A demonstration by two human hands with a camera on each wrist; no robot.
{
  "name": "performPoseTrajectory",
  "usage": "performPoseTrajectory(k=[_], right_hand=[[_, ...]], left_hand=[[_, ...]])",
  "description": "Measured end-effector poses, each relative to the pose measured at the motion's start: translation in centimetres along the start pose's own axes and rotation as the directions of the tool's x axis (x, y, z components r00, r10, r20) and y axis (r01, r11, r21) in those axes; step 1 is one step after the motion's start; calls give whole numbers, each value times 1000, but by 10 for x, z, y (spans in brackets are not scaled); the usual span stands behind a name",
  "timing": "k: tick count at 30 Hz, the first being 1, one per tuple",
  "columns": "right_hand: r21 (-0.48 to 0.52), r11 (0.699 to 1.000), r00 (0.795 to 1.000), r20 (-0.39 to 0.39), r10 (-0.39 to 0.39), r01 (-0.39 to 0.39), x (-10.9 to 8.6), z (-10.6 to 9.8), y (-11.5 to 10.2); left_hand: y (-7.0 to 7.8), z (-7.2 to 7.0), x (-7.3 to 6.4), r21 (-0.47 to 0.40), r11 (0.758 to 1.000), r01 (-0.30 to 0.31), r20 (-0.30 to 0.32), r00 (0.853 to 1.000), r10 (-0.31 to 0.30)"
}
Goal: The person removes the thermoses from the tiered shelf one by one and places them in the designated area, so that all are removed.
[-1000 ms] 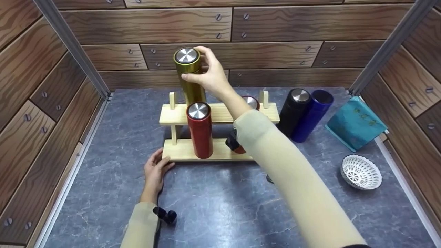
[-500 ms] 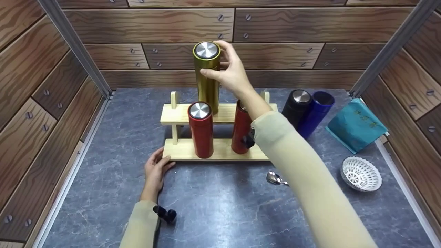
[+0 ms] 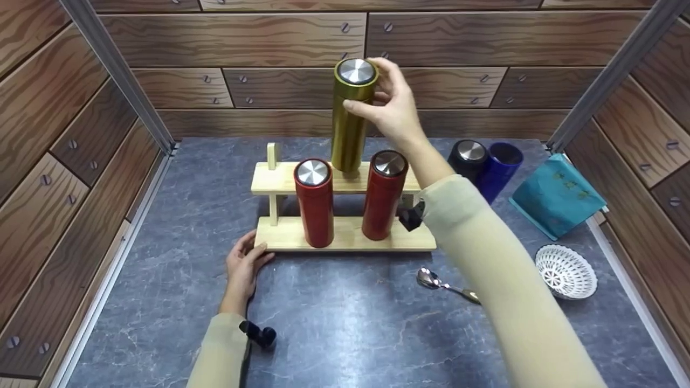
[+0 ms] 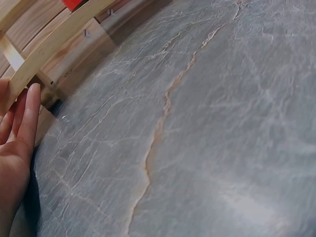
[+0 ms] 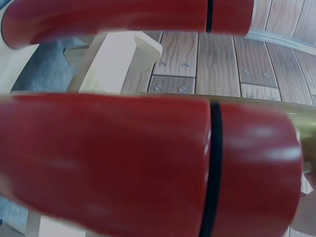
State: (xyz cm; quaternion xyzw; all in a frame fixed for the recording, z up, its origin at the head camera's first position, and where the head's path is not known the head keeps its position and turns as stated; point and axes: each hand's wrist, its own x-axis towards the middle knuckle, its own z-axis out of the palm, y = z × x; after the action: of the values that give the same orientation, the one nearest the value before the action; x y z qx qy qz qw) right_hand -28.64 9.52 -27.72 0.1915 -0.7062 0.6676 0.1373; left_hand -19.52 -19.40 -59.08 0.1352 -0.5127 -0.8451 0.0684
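Note:
My right hand (image 3: 396, 108) grips the upper part of a gold thermos (image 3: 347, 134), thumb on the front. The thermos stands upright over the upper shelf of a wooden two-tier rack (image 3: 277, 234); whether its base touches the shelf I cannot tell. Two red thermoses, a left one (image 3: 316, 210) and a right one (image 3: 381, 205), are upright on the lower shelf. Both show large in the right wrist view, where the right hand (image 5: 308, 192) is mostly cut off. My left hand (image 3: 242, 267) holds the rack's front left corner; its straight fingers (image 4: 30, 113) show in the left wrist view.
Right of the rack stand a black thermos (image 3: 467, 156) and a blue tumbler (image 3: 498, 172), partly behind the right sleeve. A teal pouch (image 3: 560, 196) and a white patterned bowl (image 3: 566, 272) are farther right. A metal spoon (image 3: 429, 278) lies in front of the rack.
My right hand has carried the gold thermos rightward, from the rack's left end to above its middle. The right red thermos and the spoon have come into view. My left hand stays in place.

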Motion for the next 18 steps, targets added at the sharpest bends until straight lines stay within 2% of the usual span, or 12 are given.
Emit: performPoseTrajectory(k=[9, 18], right_hand=[[-34, 999, 999, -48, 19, -21, -4, -29, 1], [11, 1000, 994, -106, 26, -25, 0, -59, 25]], left_hand=[[-1, 1, 0, -10, 1000, -5, 9, 1000, 5], [-1, 0, 0, 0, 1000, -3, 5, 1000, 3]])
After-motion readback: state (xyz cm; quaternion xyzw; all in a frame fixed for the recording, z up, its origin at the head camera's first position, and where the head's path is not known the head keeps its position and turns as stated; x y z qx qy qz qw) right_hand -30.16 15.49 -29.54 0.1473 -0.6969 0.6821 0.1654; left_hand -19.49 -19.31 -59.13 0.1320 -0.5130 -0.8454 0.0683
